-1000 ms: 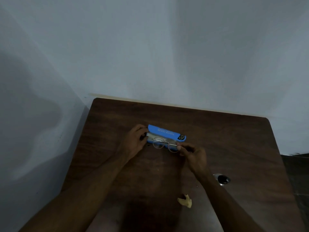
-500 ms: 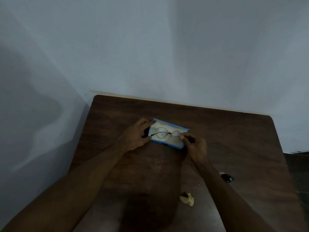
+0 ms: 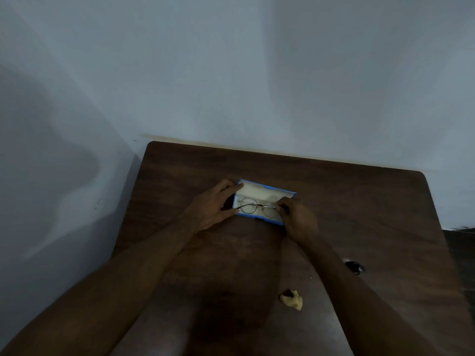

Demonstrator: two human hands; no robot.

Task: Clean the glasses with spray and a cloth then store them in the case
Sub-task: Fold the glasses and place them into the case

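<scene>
A blue glasses case (image 3: 267, 189) with a pale lining lies open on the brown table (image 3: 359, 201). Round thin-rimmed glasses (image 3: 257, 205) lie inside it, lenses facing up. My left hand (image 3: 213, 205) holds the case's left end, thumb at the front edge and fingers at the lid's corner. My right hand (image 3: 297, 218) pinches the right end of the glasses frame at the case's right side. A crumpled yellow cloth (image 3: 291, 299) lies near the table's front, between my forearms.
A small dark bottle (image 3: 355, 267) lies on the table to the right of my right forearm. The table stands in a corner, with walls at its back and left sides. Its right edge borders a dark floor.
The case's lid has swung fully open and the glasses have gone from in front of the case down into its lined inside. Both hands stayed at the case's ends.
</scene>
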